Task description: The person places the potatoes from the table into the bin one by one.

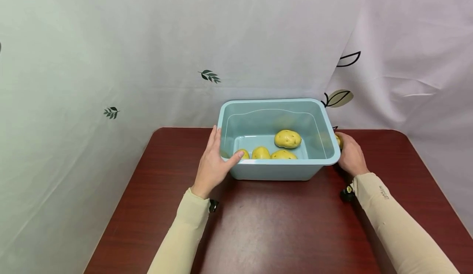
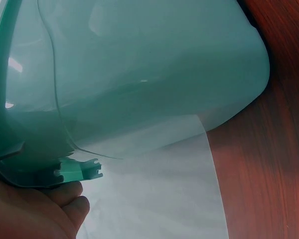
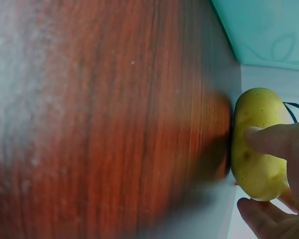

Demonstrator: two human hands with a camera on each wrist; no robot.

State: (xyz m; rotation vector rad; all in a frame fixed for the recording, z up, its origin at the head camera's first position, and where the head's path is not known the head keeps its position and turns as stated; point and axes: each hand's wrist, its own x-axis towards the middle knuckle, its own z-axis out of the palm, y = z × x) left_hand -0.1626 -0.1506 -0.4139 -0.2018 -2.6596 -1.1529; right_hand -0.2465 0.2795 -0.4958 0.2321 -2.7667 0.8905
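A light blue plastic bin (image 1: 273,171) stands on the table, with several yellow potatoes inside; one potato (image 1: 287,139) lies toward the back right of its floor and others sit along the front wall, partly hidden by it. My left hand (image 1: 212,165) grips the bin's front left corner, thumb over the rim and fingers along the outside. In the left wrist view, fingertips (image 2: 74,201) show beneath the rim. Outside the bin's right wall, my right hand (image 1: 352,155) holds another potato (image 3: 259,144) close to the tabletop, thumb on one side and fingers around the other.
The dark red wooden table (image 1: 281,224) has rounded back corners. Behind it hangs a white cloth (image 1: 258,40) with printed leaves, close to the bin's back wall. A small black device (image 1: 347,193) sits at my right wrist.
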